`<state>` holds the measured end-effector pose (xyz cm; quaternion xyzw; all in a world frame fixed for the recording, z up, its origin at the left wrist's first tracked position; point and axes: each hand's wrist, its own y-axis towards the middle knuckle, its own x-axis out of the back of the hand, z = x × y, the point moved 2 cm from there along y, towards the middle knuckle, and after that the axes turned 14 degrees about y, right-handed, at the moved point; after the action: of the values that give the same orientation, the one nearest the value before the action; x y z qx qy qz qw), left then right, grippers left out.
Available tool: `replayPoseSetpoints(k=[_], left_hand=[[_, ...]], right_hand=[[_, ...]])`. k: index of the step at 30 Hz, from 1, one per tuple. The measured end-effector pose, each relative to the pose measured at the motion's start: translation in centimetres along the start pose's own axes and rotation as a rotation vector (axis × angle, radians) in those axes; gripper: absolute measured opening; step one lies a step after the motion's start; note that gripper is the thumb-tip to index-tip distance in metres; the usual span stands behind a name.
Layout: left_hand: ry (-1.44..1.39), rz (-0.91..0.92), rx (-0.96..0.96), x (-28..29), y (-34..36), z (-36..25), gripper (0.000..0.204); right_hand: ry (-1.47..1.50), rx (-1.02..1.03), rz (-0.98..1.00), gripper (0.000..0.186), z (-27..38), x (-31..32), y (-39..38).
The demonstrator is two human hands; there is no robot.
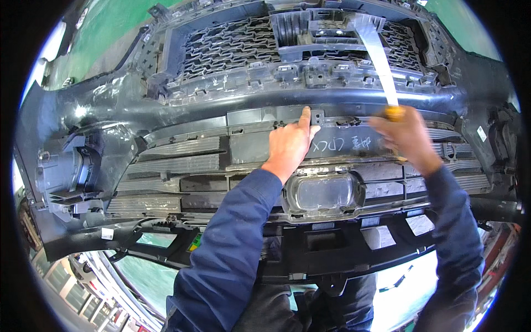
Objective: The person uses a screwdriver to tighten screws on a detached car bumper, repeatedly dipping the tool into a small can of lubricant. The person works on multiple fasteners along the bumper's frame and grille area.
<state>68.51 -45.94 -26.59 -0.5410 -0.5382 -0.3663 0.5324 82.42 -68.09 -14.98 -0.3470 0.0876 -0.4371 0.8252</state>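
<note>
A large black car front bumper (pixel 182 108) lies before me with its inner side showing. My left hand (pixel 289 143) rests on the upper edge of its lower grille section (pixel 202 145). The index finger is stretched out, its tip on that edge beside a small bracket (pixel 317 118), and the thumb stands apart. To the right, my right hand (pixel 410 135), smeared by motion, is closed round the orange-yellow handle (pixel 394 113) of a tool with a long pale blade (pixel 377 58). The blade points up and left over the mesh grille; its exact kind is unclear.
Beyond the hands is the mesh upper grille (pixel 229 47) with a dark plastic frame (pixel 282 33) on it. A clear rounded rectangular cover (pixel 323 192) sits in the lower grille. A black slotted strip (pixel 301 260) runs nearest me. Green floor (pixel 116 36) shows beyond.
</note>
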Motion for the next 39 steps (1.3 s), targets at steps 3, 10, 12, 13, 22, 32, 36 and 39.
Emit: replayPoseSetpoints(k=[3,10,12,13,22,32,36,39], left_hand=[[-0.010,-0.007,-0.003,0.2,0.0,-0.3,0.061],[-0.043,-0.155,0.021,0.5,1.2,-0.2,0.053],[-0.051,-0.158,0.032,0.4,1.5,-0.1,0.052],[-0.055,-0.152,0.034,0.2,1.6,0.0,0.052],[-0.047,0.029,-0.009,0.9,3.3,0.3,0.048],[0.001,-0.072,-0.050,1.0,0.9,1.3,0.051],[0.008,-0.064,-0.050,0.0,0.0,1.6,0.052],[-0.005,-0.061,-0.054,0.8,-0.1,1.6,0.052]], right_hand=[[-0.635,0.232,-0.051,0.037,-1.0,-4.5,5.1],[-0.707,0.199,0.227,0.038,0.0,-6.1,10.5],[-0.704,0.193,0.236,0.038,0.2,-6.5,11.8],[-0.709,0.193,0.261,0.038,0.2,-6.7,12.6],[-0.604,0.078,0.294,0.040,0.3,-6.6,14.9],[-0.698,0.288,0.155,0.044,5.0,-1.6,6.3],[-0.322,0.420,0.348,0.057,6.7,1.3,-0.9],[-0.312,0.106,0.276,0.057,8.3,1.9,-6.3]])
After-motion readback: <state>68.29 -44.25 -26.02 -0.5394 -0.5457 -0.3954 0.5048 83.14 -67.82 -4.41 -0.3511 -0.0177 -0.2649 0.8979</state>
